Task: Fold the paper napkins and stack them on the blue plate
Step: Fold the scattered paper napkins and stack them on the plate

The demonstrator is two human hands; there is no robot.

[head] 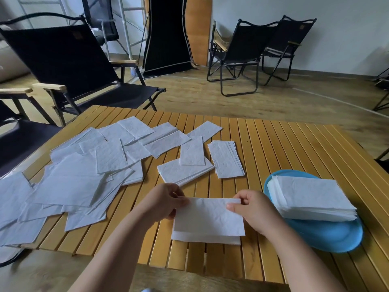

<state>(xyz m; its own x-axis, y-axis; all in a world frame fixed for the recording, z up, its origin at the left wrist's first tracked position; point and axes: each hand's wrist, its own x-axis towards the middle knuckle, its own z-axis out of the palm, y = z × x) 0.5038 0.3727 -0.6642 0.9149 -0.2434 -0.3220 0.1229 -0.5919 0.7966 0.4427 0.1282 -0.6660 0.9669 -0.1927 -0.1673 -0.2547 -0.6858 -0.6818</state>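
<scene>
The napkin (208, 220) lay on the slatted table (273, 144) just left of the blue plate (328, 234), its long axis running side to side toward that plate. Both hands had it by the far edge: the left hand (164, 202) pinched the far-left corner, and the right hand (250, 209) pinched the far-right corner between thumb and fingers. The top layer was folded toward the person, and a strip of the lower layer showed beyond its near edge, so the fold looked not quite squared.

The stack of folded napkins (311, 199) already sat on the blue plate, directly right of the right hand and nearly touching it. That hand was plainly the nearer one, so I judged the carry would be a short sideways shift to the right, with no turning needed, since the stack's long axis looked roughly the same. The loose pile of napkins (84, 171) waited well left of the plate, beyond the left hand.
</scene>
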